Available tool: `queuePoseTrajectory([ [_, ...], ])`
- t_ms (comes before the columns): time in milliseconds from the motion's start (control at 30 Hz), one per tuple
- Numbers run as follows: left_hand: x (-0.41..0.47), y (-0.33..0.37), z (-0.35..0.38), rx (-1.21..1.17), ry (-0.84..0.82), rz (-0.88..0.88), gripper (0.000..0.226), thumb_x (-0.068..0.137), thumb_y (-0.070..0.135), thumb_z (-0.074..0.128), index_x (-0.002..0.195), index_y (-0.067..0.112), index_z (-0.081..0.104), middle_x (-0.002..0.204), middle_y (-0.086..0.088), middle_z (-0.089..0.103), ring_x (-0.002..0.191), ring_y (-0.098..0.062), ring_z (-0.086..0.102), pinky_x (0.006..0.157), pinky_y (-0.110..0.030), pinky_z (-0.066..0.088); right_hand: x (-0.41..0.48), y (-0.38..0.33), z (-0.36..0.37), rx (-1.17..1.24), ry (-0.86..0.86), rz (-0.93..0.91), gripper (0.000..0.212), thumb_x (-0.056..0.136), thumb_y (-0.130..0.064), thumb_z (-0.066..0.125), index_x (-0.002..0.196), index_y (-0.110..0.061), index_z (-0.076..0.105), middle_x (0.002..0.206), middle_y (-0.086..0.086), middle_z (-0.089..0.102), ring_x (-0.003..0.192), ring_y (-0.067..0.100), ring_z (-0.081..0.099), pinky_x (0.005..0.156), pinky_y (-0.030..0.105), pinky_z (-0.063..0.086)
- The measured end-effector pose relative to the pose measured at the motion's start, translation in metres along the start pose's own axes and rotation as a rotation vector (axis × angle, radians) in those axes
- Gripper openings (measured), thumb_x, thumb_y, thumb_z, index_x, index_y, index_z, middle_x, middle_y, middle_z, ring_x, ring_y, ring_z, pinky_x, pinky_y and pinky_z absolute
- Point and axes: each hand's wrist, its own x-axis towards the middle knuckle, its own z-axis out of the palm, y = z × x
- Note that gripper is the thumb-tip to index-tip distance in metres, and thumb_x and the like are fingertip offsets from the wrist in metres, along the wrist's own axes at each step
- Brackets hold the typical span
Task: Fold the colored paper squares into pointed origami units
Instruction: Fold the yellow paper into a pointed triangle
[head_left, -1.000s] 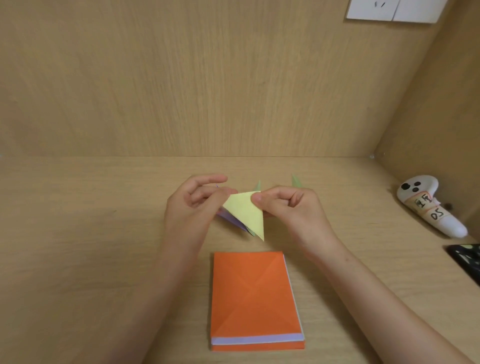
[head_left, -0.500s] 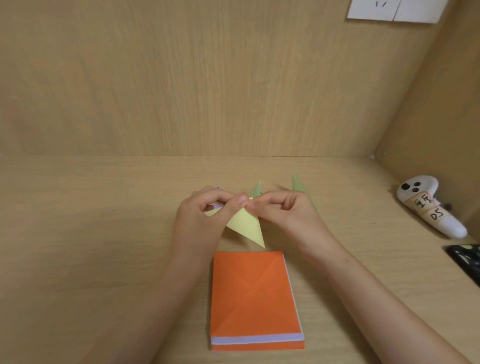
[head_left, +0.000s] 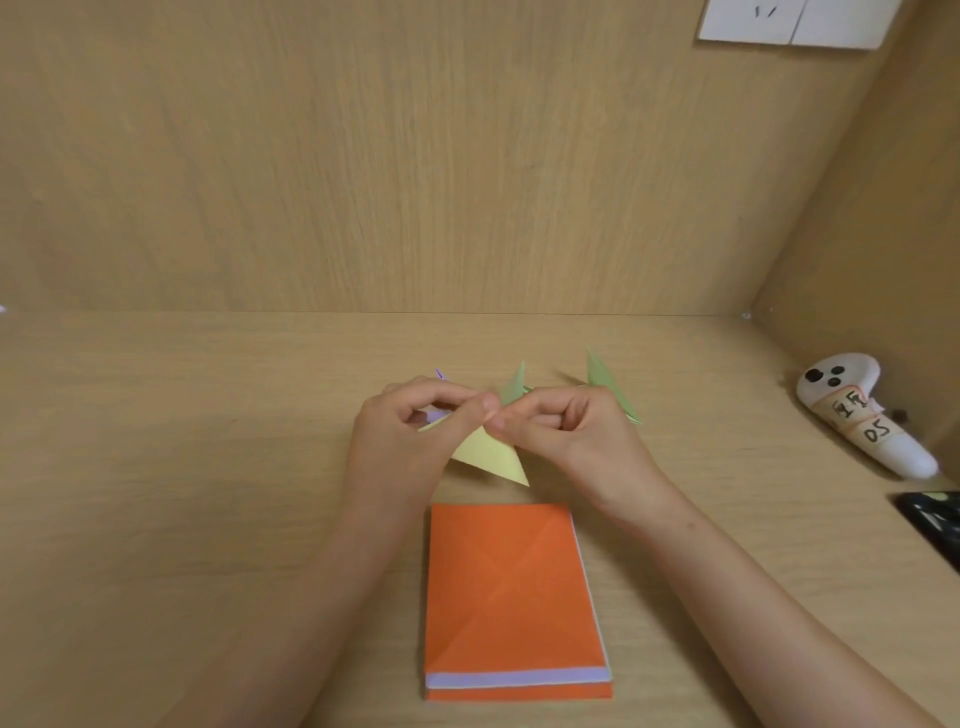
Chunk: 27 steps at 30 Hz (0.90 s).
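A pale yellow folded paper (head_left: 491, 454) with a sharp point aimed toward me hangs just above the wooden desk. My left hand (head_left: 410, 441) pinches its upper left part and my right hand (head_left: 566, 436) pinches its upper right, fingertips nearly meeting at the top. Behind my hands lie green pointed units (head_left: 605, 382) and a purple one (head_left: 436, 415), mostly hidden. A stack of paper with an orange creased top sheet (head_left: 506, 592) lies close to me, below the hands.
A white controller with a handwritten label (head_left: 862, 410) lies at the right by the side wall. A black object (head_left: 935, 525) pokes in at the right edge. Wooden walls close the back and right; a wall socket (head_left: 789, 21) sits top right.
Both hands drew together and sank slightly toward the desk. The yellow paper's visible face shrank as my fingers closed over its top, and its point moved down toward the orange stack.
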Motion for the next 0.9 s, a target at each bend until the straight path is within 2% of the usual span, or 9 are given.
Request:
queuePoseTrajectory([
  [100, -0.002, 0.001, 0.003, -0.028, 0.073, -0.014, 0.008, 0.074, 0.022, 0.077, 0.068, 0.026, 0.074, 0.081, 0.006, 0.071, 0.079, -0.001, 0.056, 0.066, -0.006, 0.038, 0.001, 0.001, -0.001, 0.016, -0.023, 0.014, 0.017, 0.088, -0.007, 0.063, 0.071, -0.006, 0.064, 0.032, -0.013, 0.042, 0.034, -0.001, 0.036, 0.047, 0.005, 0.03],
  [167, -0.003, 0.002, 0.004, -0.023, 0.109, -0.012, 0.008, 0.074, 0.022, 0.077, 0.068, 0.025, 0.074, 0.08, 0.007, 0.069, 0.074, 0.005, 0.053, 0.066, -0.005, 0.037, 0.002, 0.002, -0.002, 0.027, -0.032, 0.019, 0.018, 0.088, -0.009, 0.064, 0.069, -0.007, 0.065, 0.035, -0.012, 0.046, 0.036, -0.002, 0.037, 0.048, 0.006, 0.031],
  [267, 0.001, 0.001, -0.001, -0.064, 0.198, -0.027, 0.007, 0.077, 0.027, 0.075, 0.07, 0.026, 0.073, 0.081, 0.009, 0.071, 0.078, -0.001, 0.057, 0.076, -0.017, 0.042, 0.003, 0.006, -0.004, 0.045, -0.072, 0.03, 0.016, 0.087, -0.009, 0.065, 0.078, 0.004, 0.068, 0.064, 0.004, 0.072, 0.057, 0.005, 0.065, 0.064, 0.01, 0.045],
  [333, 0.004, -0.001, -0.005, -0.079, 0.238, -0.037, 0.007, 0.078, 0.03, 0.074, 0.072, 0.028, 0.073, 0.083, 0.009, 0.072, 0.082, -0.005, 0.057, 0.08, -0.025, 0.042, 0.003, 0.007, -0.006, 0.022, -0.092, 0.032, 0.019, 0.087, -0.01, 0.065, 0.082, 0.008, 0.067, 0.076, 0.011, 0.074, 0.069, 0.011, 0.07, 0.072, 0.012, 0.048],
  [500, 0.002, -0.003, -0.001, -0.061, 0.256, -0.063, 0.006, 0.079, 0.031, 0.074, 0.076, 0.025, 0.073, 0.091, 0.003, 0.072, 0.089, -0.011, 0.061, 0.086, -0.03, 0.044, 0.004, 0.006, -0.01, -0.073, -0.112, 0.017, 0.018, 0.088, -0.014, 0.065, 0.08, 0.001, 0.068, 0.076, 0.011, 0.074, 0.07, 0.009, 0.066, 0.074, 0.011, 0.045],
  [667, 0.0, -0.005, 0.004, -0.067, 0.272, -0.063, 0.008, 0.079, 0.032, 0.073, 0.079, 0.024, 0.073, 0.093, 0.002, 0.07, 0.08, -0.009, 0.053, 0.082, -0.026, 0.043, 0.004, 0.003, -0.014, -0.136, -0.116, -0.003, 0.017, 0.089, -0.016, 0.065, 0.077, -0.005, 0.069, 0.072, 0.009, 0.074, 0.067, 0.005, 0.062, 0.071, 0.009, 0.042],
  [700, 0.0, -0.004, 0.005, -0.055, 0.274, -0.058, 0.007, 0.079, 0.031, 0.072, 0.079, 0.024, 0.073, 0.093, 0.002, 0.07, 0.079, -0.008, 0.052, 0.081, -0.025, 0.042, 0.004, 0.003, -0.016, -0.155, -0.116, -0.001, 0.018, 0.089, -0.018, 0.065, 0.076, -0.006, 0.07, 0.072, 0.008, 0.074, 0.068, 0.005, 0.061, 0.071, 0.011, 0.042],
  [833, 0.005, -0.002, -0.005, -0.087, 0.364, -0.014, 0.007, 0.084, 0.026, 0.069, 0.078, 0.024, 0.071, 0.082, 0.012, 0.071, 0.078, 0.0, 0.059, 0.078, -0.023, 0.043, 0.006, 0.006, -0.025, -0.317, -0.06, -0.012, 0.023, 0.089, -0.022, 0.065, 0.069, -0.011, 0.068, 0.07, 0.003, 0.074, 0.071, 0.017, 0.061, 0.08, 0.037, 0.047],
  [900, 0.006, -0.002, -0.011, -0.102, 0.338, 0.003, 0.008, 0.084, 0.025, 0.069, 0.077, 0.024, 0.072, 0.076, 0.017, 0.071, 0.073, 0.005, 0.058, 0.076, -0.021, 0.042, 0.008, 0.007, -0.027, -0.221, 0.046, -0.069, 0.022, 0.091, -0.017, 0.063, 0.071, -0.007, 0.066, 0.072, 0.005, 0.074, 0.07, 0.014, 0.065, 0.073, 0.031, 0.05],
])
